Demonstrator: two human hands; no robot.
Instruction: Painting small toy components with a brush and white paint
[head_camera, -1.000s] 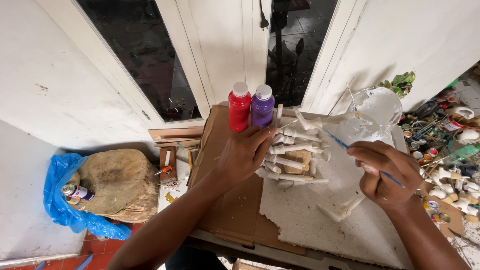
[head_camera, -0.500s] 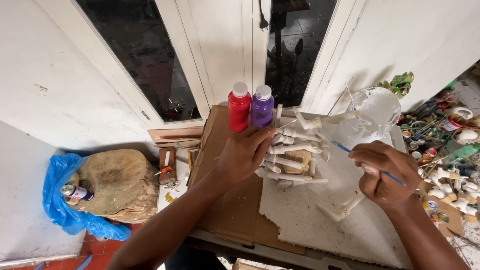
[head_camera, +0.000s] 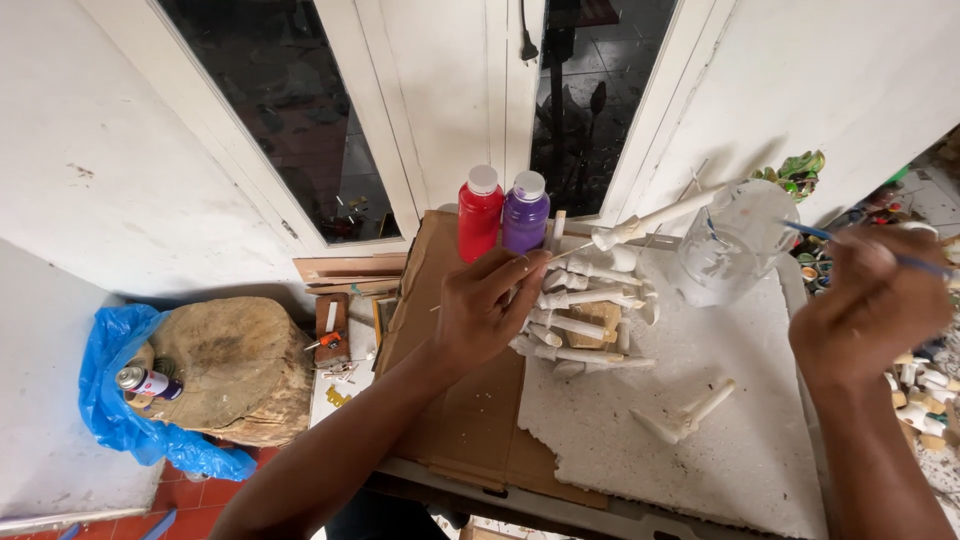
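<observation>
While I look down from the head camera, the biggest thing before me is the worktop (head_camera: 560, 500), covered on the right by a rough white slab (head_camera: 700, 440) and on the left by a sheet of brown cardboard (head_camera: 460, 420). To the far left, off the worktop, a tan stone-like block (head_camera: 225, 365) sits on blue plastic sheeting (head_camera: 105, 400), with a spray can (head_camera: 145, 382) lying at its edge. At the back of the cardboard stand two bottles side by side, a red bottle (head_camera: 480, 215) and a purple bottle (head_camera: 525, 213), touching each other. A clear plastic cup (head_camera: 730, 240) smeared with white stands on the slab's far right corner. My left hand (head_camera: 490, 310) is curled with its fingers pressing on a row of white-painted wooden pegs (head_camera: 580, 300) laid across small wooden blocks; one peg sticks up and away toward the cup. My right hand (head_camera: 870, 305) is closed around a thin blue-handled brush (head_camera: 900, 258), whose tip points toward the cup's rim. The two hands are well apart. A loose pair of white pegs (head_camera: 690, 412) lies on the slab nearer me.
</observation>
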